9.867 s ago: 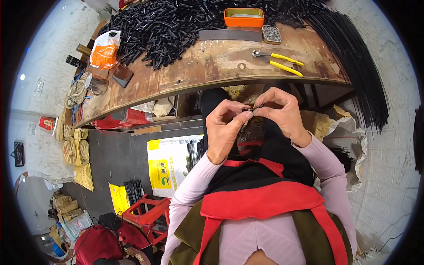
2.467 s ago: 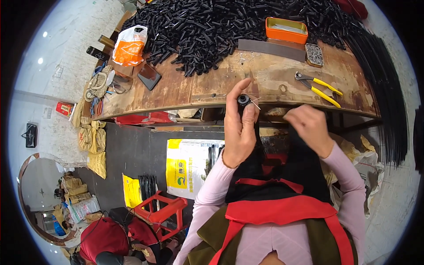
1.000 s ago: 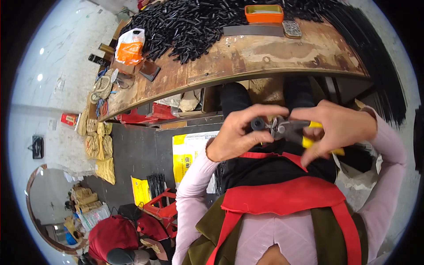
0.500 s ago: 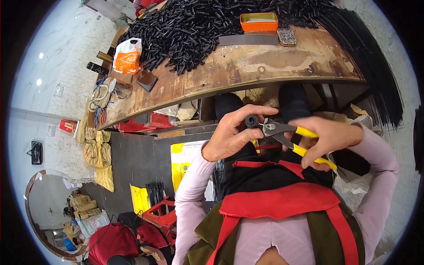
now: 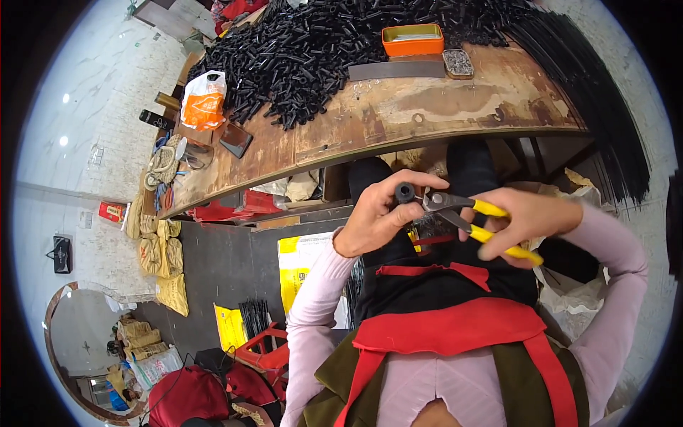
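A short black tube (image 5: 405, 191) is pinched between the thumb and forefinger of my left hand (image 5: 377, 217), its round end facing up. My right hand (image 5: 523, 220) grips pliers (image 5: 455, 213) by their yellow handles. The dark jaws reach left to the side of the tube, where a small light metal bit shows. Whether the jaws touch the tube or only that bit, I cannot tell. Both hands are above my lap, in front of the table's edge.
On the wooden table (image 5: 341, 142) lies a big heap of black tubes (image 5: 299, 64). An orange tin (image 5: 413, 41), a small box of metal bits (image 5: 458, 63), a grey strip (image 5: 396, 70), a phone (image 5: 235, 139) and a plastic bag (image 5: 204, 99) are there too. Long black rods (image 5: 590, 99) overhang the right end.
The handles of the pliers have come closer together as my right hand squeezes. My left hand keeps the tube in nearly the same place. The view has shifted slightly.
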A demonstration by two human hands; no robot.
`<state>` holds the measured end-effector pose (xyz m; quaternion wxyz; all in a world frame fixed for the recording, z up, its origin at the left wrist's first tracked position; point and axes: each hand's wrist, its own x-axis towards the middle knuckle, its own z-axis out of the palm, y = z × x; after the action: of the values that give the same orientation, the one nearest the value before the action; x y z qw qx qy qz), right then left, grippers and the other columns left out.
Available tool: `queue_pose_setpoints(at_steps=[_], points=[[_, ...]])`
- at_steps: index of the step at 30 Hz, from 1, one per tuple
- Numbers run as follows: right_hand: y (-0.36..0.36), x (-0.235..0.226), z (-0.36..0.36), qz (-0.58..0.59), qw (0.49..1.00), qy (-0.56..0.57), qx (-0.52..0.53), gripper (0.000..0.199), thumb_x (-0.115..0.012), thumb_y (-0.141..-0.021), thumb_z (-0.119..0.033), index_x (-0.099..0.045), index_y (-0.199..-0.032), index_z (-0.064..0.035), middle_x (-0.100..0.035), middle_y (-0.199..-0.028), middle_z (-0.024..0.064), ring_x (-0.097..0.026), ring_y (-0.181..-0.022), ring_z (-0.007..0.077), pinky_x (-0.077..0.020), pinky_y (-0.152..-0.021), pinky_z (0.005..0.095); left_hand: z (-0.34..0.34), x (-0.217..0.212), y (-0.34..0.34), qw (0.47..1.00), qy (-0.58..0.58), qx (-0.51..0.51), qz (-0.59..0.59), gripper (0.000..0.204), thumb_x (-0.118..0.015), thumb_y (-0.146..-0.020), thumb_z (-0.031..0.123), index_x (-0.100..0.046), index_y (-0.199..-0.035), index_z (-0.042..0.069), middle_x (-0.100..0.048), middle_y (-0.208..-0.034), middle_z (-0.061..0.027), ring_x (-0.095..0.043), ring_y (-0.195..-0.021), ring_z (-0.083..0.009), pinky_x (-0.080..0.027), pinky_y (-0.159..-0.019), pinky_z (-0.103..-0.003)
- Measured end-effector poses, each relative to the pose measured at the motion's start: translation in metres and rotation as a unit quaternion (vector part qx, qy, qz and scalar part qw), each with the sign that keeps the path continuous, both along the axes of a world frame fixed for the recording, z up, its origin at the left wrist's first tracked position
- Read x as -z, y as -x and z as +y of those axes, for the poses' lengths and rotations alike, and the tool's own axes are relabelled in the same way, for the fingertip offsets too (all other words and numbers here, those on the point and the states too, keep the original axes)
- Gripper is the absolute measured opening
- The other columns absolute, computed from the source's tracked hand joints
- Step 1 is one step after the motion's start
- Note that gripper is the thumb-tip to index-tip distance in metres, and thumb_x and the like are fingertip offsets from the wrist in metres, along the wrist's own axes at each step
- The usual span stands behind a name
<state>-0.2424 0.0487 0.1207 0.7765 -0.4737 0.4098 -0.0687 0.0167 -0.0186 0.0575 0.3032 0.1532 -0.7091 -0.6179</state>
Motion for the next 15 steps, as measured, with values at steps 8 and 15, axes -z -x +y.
queue_pose_setpoints(at_steps=[8, 15], points=[[0.003, 0.027, 0.002, 0.258, 0.669, 0.693, 0.074, 0.04, -0.064, -0.084, -0.006, -0.048, -0.12, 0.002, -0.06, -0.088, 0.0172, -0.063, -0.08, 0.0373, -0.05, -0.07, 0.0378, -0.009, -0.008, 0.015, 0.994, -0.051, -0.097, 0.002, 0.055, -0.061, -0.096, 0.04, -0.052, -0.133, 0.0, -0.053, -0.084, 0.0001, -0.046, -0.067, -0.0062, -0.034, -0.06, -0.019], [0.009, 0.01, -0.009, -0.095, 0.993, -0.06, 0.022, 0.04, -0.065, -0.08, -0.004, -0.045, -0.114, 0.0031, -0.057, -0.06, 0.0092, -0.055, -0.037, 0.0187, -0.0435, -0.036, 0.0279, -0.01, -0.007, 0.012, 0.999, -0.029, -0.021, -0.014, 0.061, -0.062, -0.091, 0.052, -0.059, -0.122, -0.001, -0.055, -0.087, 0.0003, -0.049, -0.073, -0.0053, -0.037, -0.064, -0.019]])
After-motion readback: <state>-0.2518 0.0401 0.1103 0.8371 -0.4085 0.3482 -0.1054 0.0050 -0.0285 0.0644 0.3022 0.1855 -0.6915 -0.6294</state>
